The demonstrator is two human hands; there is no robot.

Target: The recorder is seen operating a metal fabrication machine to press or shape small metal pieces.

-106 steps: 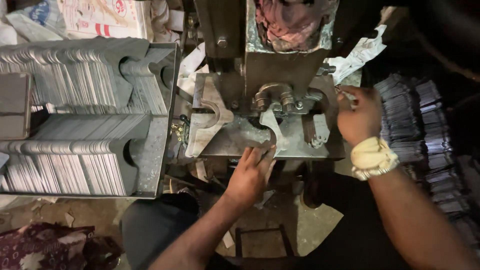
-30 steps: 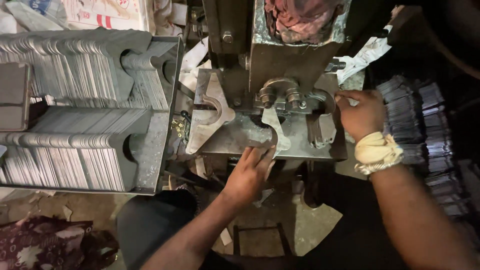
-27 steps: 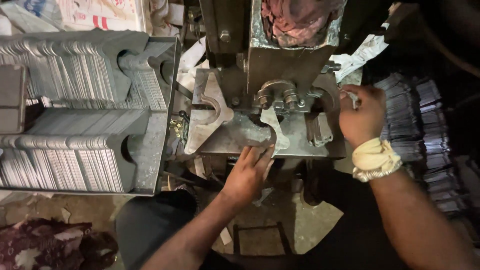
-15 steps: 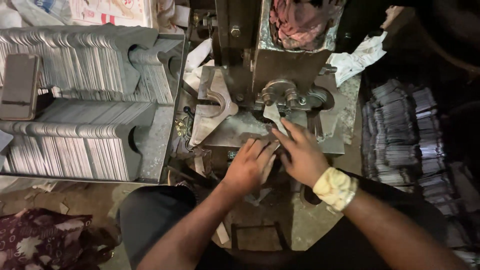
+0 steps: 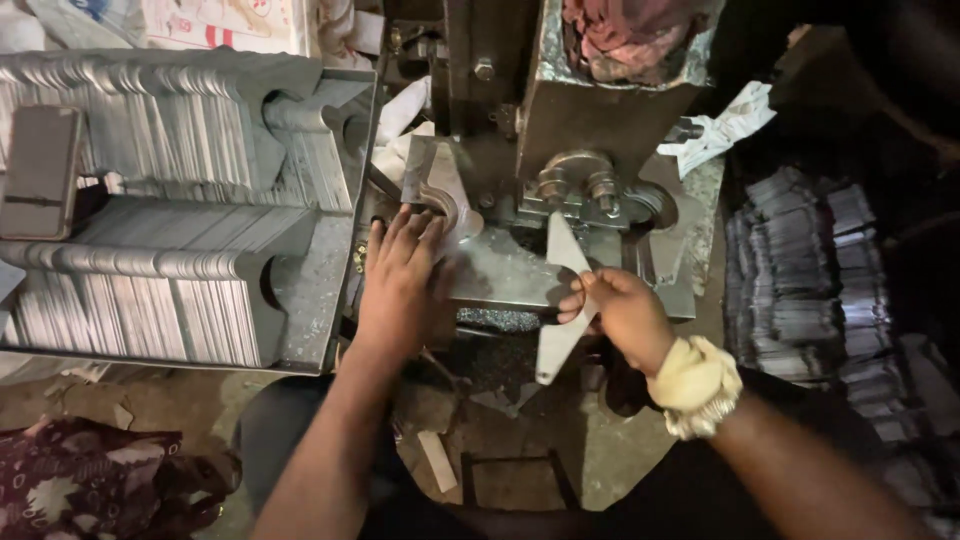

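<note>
Now the right hand [image 5: 625,312] pinches a flat, pale metal blank [image 5: 562,300], which pokes over the front edge of the press bed [image 5: 500,272] below the die [image 5: 580,190]. Meanwhile the left hand [image 5: 398,280] lies flat, fingers released, at the bed's left edge, touching a curved metal piece [image 5: 440,195]. Stacked blanks fill the tray [image 5: 310,290] just beside it.

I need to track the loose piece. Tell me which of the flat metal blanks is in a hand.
The long pale blank pinched in the right hand, pointing at the press. The rest sit stacked in the left tray and the right-side pile.
</note>
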